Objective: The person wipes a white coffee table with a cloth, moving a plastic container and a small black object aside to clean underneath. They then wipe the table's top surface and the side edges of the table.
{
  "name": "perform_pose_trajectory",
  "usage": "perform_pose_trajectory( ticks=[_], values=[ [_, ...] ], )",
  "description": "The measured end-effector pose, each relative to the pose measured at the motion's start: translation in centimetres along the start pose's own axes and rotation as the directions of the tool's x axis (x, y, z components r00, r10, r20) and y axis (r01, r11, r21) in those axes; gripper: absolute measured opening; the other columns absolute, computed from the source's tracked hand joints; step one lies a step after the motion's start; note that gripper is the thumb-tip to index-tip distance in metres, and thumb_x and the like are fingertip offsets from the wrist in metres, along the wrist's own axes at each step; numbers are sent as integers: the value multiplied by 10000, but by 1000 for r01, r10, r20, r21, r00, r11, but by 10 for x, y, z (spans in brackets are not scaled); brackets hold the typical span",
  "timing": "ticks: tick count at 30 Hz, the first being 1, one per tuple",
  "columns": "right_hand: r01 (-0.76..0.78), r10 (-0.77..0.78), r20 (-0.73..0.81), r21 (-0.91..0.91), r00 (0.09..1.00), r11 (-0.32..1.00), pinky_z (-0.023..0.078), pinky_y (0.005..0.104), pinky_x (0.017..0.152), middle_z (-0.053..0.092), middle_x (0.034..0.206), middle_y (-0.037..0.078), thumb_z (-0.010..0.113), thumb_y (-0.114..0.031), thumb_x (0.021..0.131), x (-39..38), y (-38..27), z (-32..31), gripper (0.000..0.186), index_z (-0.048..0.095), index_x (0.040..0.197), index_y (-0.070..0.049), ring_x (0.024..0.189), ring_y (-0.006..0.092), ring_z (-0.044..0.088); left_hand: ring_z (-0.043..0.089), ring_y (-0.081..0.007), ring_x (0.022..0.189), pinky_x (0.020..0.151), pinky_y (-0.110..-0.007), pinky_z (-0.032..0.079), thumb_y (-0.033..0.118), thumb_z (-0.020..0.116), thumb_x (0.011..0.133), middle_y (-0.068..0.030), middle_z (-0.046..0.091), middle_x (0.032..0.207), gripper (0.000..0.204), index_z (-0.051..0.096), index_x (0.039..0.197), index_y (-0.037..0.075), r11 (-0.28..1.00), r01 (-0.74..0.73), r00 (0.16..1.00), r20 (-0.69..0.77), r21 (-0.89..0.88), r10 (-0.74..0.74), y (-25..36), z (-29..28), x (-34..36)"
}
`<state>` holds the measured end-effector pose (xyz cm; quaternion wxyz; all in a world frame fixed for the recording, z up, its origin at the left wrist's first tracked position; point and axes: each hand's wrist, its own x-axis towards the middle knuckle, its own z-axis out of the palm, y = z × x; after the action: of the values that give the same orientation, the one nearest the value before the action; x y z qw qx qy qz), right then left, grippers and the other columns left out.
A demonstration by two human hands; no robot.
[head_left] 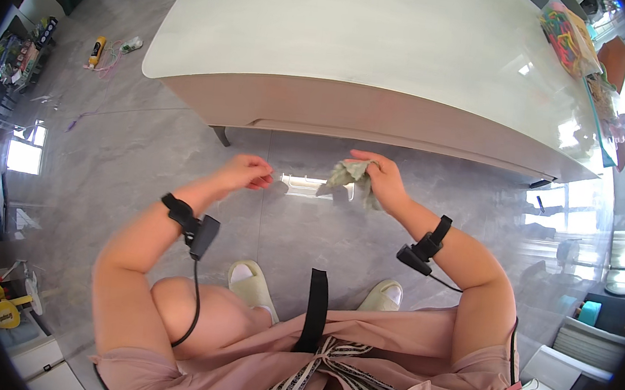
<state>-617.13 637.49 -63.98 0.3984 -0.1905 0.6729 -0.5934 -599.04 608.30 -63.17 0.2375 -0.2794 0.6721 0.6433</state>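
Observation:
My right hand (385, 181) grips a crumpled grey-green cloth (350, 174) above the floor, just in front of the table. Part of the cloth hangs below the fingers. Across from it, to the left, my left hand (245, 172) is closed with its fingers curled together, and nothing shows in it. Both hands are held apart from the white-topped table (328, 31), on the near side of its pinkish front panel (351, 108). Between them, a bright rectangular reflection lies on the shiny grey floor (294, 227).
Bags of colourful items (568, 39) stand at the table's right end. On the floor at far left are a yellow bottle (97, 51) and tangled pink string (107, 66). White drawers (573, 378) stand low on the right. A dark table leg (220, 135) shows beneath the table's left part.

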Motion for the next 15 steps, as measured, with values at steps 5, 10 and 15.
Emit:
perform_pose_trajectory(
  ticks=[5,10,15],
  values=[
    [-348,312,168,596,935,724,494,396,972,587,1279,177,370,-102,970,-8,-41,44,385,509,1295,52,1129,281,606,612,-169,1099,962,-322,470,373,695,904,-93,657,1176,522,579,1271,22,897,-100,983,185,430,20,51,-30,-60],
    [-403,224,337,702,914,587,466,395,1003,596,1280,142,400,-196,1013,-9,-67,66,360,521,1279,15,1156,268,593,596,-208,1164,1030,-350,442,342,705,901,-106,627,1247,575,533,1333,4,872,-65,967,247,486,-66,76,-48,-79],
    [-433,203,389,709,898,557,479,375,947,625,1236,102,448,-304,1026,6,-57,113,376,555,1262,-31,1110,233,611,591,-233,1187,1043,-369,453,360,626,960,-135,602,1278,560,494,1358,-10,945,-321,918,227,-57,325,23,-14,-64]
  ],
)
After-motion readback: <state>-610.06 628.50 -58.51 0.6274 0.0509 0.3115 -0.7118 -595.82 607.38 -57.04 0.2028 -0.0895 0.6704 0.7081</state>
